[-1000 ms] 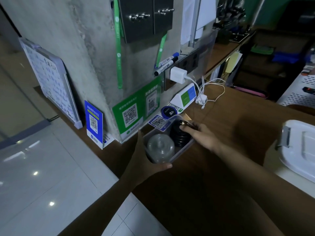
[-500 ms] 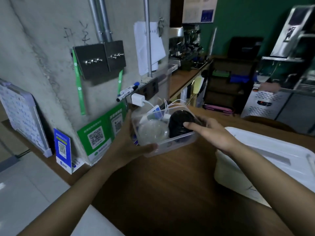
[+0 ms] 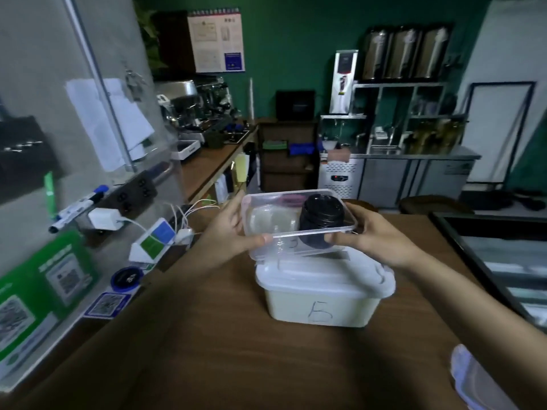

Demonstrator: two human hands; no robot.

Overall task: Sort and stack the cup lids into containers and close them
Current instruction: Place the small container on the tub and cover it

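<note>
Two hands on the clear rectangular plastic container [image 3: 296,194]. I log the left hand [image 3: 228,235] gripping one end with its thumb on the near rim, and the right hand [image 3: 376,236] gripping the other end. Container is tilted, directly over the white lidded plastic tub marked B [image 3: 319,294]; contact unclear. Inside: clear lid stack [image 3: 272,221] by the left hand, black lid stack [image 3: 322,220] by the right.

You work in dim, greenish light; your view bends at the edges, and the left wall [image 3: 44,69] is blurred.
</note>
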